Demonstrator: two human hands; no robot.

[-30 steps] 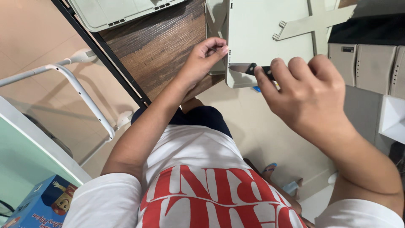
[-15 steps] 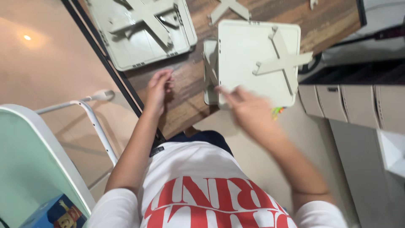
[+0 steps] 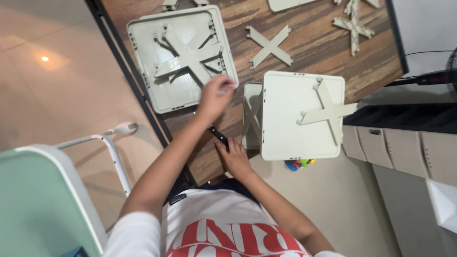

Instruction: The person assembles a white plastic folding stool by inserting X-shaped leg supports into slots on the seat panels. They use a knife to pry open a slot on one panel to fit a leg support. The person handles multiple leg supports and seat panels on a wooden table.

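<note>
Knife (image 3: pixel 219 135) now set down on the desk (image 3: pixel 304 43), right hand (image 3: pixel 234 157) resting loosely on its handle. Left hand (image 3: pixel 216 95), blurred, grip unclear, reaching over the upturned tray (image 3: pixel 181 59).

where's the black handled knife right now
In the head view the black-handled knife lies on the dark wooden table near its front edge, under the right hand, just left of the pale green square plastic panel overhanging the edge.
</note>
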